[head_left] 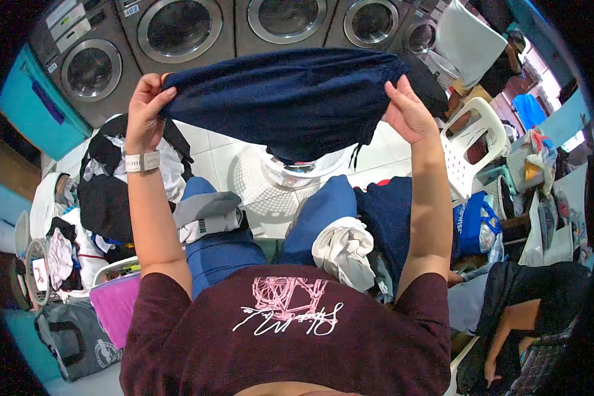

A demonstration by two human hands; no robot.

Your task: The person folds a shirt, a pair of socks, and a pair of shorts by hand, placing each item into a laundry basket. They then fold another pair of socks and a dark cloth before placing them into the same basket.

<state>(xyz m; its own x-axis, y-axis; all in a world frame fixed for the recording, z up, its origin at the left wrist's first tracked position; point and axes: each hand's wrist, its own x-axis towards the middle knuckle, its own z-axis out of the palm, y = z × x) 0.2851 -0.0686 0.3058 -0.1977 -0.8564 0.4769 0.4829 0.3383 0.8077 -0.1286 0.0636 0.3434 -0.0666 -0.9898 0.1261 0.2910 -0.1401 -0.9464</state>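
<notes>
Navy shorts (277, 99) are stretched sideways in the air in front of me, with a gathered edge and a thin cord hanging at the right. My left hand (148, 109) pinches their left end between thumb and fingers. At the other end, my right hand (409, 112) grips the gathered edge. Behind and below hangs a view of a white plastic basket (290, 178), partly covered by the cloth. Grey-and-white socks (211, 214) rest on my left leg. A bunched off-white cloth (343, 251) lies on my right thigh, beside dark blue fabric (386, 218).
Front-loading machines (178, 30) line the far side. Dark and white laundry (109, 178) is heaped at the left, near a purple bag (117, 307). A white plastic chair (472, 142) and blue bag (475, 224) stand at the right. Another person's arm (508, 330) shows lower right.
</notes>
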